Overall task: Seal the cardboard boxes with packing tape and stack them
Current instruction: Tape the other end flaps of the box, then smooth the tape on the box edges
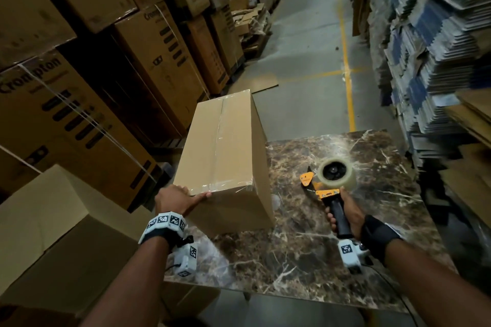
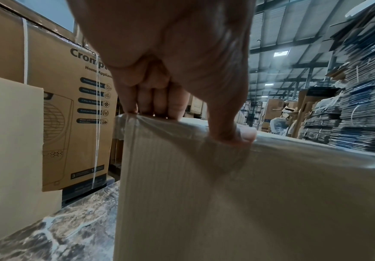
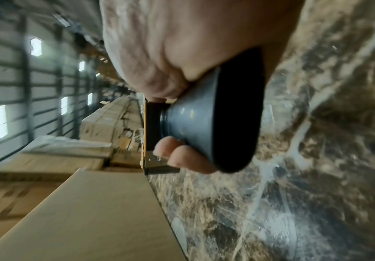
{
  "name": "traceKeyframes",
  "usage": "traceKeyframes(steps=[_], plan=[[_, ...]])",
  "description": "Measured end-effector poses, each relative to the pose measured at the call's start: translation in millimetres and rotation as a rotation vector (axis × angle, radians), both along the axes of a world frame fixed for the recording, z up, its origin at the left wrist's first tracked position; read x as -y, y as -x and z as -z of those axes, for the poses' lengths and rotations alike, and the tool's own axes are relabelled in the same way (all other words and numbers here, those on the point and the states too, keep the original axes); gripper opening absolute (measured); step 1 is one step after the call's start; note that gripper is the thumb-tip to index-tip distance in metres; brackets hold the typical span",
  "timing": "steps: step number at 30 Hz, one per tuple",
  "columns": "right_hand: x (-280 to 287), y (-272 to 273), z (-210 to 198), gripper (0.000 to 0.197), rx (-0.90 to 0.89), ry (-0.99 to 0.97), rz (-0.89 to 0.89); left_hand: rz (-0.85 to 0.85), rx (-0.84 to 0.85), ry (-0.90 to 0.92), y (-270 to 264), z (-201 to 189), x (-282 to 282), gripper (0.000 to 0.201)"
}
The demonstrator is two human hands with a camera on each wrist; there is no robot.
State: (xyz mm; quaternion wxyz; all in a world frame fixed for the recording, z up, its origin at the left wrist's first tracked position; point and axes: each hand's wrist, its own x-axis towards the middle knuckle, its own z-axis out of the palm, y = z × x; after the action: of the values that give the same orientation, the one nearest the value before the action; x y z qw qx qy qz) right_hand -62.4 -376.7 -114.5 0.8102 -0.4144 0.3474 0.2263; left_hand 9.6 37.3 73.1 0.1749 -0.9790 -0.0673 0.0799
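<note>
Both hands are busy: the left hand (image 1: pixel 178 198) grips the near top edge of the box (image 1: pixel 225 146), fingers (image 2: pixel 159 100) hooked over the taped rim and thumb pressed against the near face, while the right hand (image 1: pixel 345 210) is wrapped round the black handle of the tape gun (image 1: pixel 328 186). On the marble-patterned counter (image 1: pixel 305 260) the box stands at the left edge, its flaps shut, with clear tape along the centre seam and across the near top edge. To its right, apart from it, the tape gun sits low over the counter, its orange frame and roll of clear tape (image 1: pixel 336 173) pointing away from the person; whether it touches the counter cannot be told. An open plain carton (image 1: pixel 47 220) stands lower left, beside stacked printed cartons (image 1: pixel 66 114). Bundles of flattened cardboard (image 1: pixel 438 48) rise along the right of the aisle.
</note>
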Motion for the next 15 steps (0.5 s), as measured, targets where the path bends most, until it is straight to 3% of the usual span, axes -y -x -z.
traceKeyframes(steps=[4,8,10,13,15], plan=[[0.0,-8.0,30.3,0.076,0.0,-0.154,0.132,0.017,-0.036,0.006,-3.8,-4.5,0.1,0.099],[-10.5,-17.9,58.4,0.078,-0.045,-0.099,0.323,0.008,-0.027,0.034,-4.8,-4.8,-1.2,0.102],[-19.7,-21.0,54.4,0.074,-0.091,0.127,0.408,0.003,-0.029,0.044,-4.0,-7.1,0.3,0.1],[-34.7,-23.2,37.3,0.055,-0.319,0.822,0.499,0.0,-0.032,0.069,-2.0,-9.1,1.8,0.099],[-53.0,-28.0,17.1,0.046,-0.225,1.027,0.589,0.011,-0.033,0.082,-0.6,-10.3,1.4,0.1]])
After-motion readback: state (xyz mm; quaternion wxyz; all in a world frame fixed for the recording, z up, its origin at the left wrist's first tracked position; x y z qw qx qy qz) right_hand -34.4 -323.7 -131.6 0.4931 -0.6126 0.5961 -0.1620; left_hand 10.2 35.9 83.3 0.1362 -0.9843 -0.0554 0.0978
